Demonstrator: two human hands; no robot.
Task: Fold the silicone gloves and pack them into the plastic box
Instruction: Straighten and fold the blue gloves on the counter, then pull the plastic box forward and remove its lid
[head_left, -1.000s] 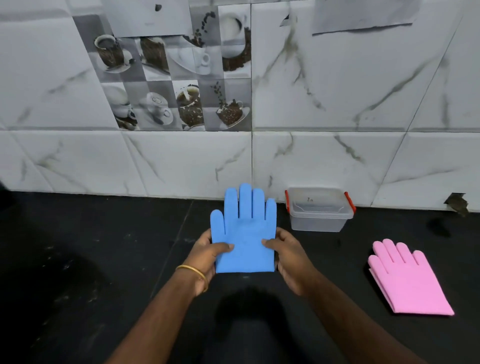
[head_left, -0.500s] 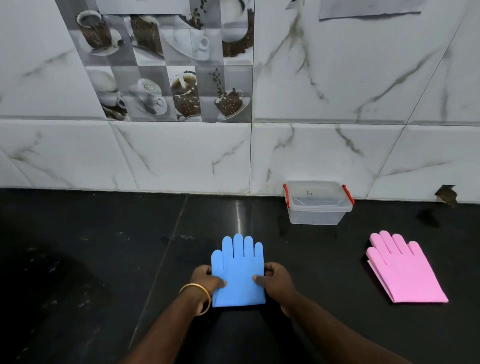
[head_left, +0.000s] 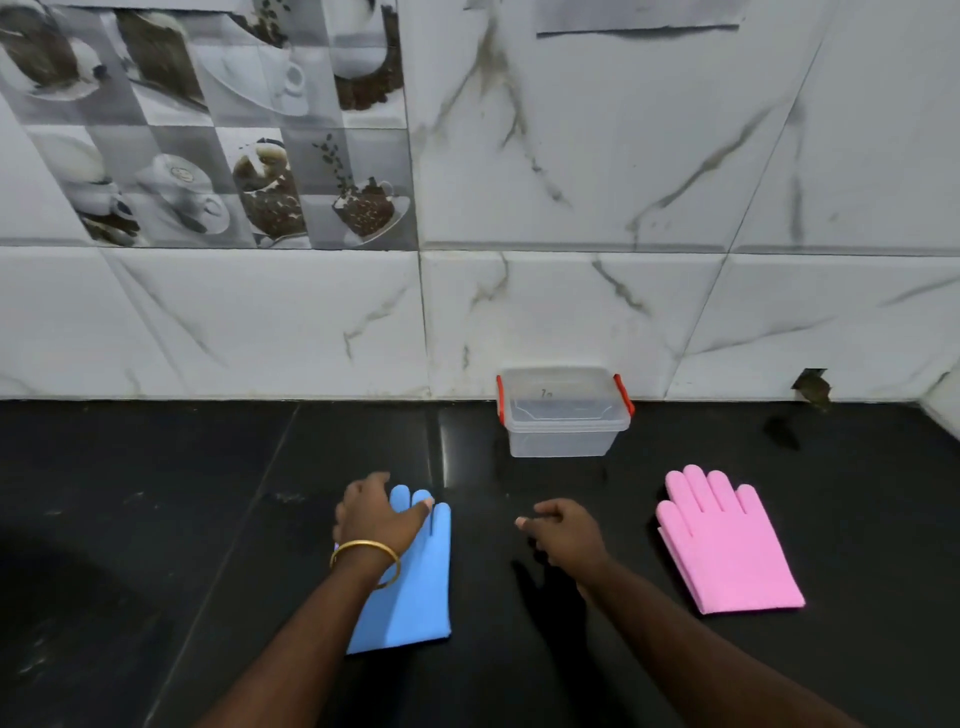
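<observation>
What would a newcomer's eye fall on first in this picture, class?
Two bright gloves on the black counter: the blue glove lies flat under the left hand, and the pink gloves lie stacked at the right. Between them the right hand hovers with fingers loosely curled, holding nothing. The clear plastic box, lid on, stands against the marble wall.

Your left hand (head_left: 382, 512) lay palm down with its fingers spread forward, the forearm reaching in from the lower middle with a gold bangle (head_left: 365, 558) on the wrist. Your right hand (head_left: 563, 530) hung just to its right, apart from it, fingers loosely curled and gripping nothing, thumb tip pointing left. Both forearms were bare.
</observation>
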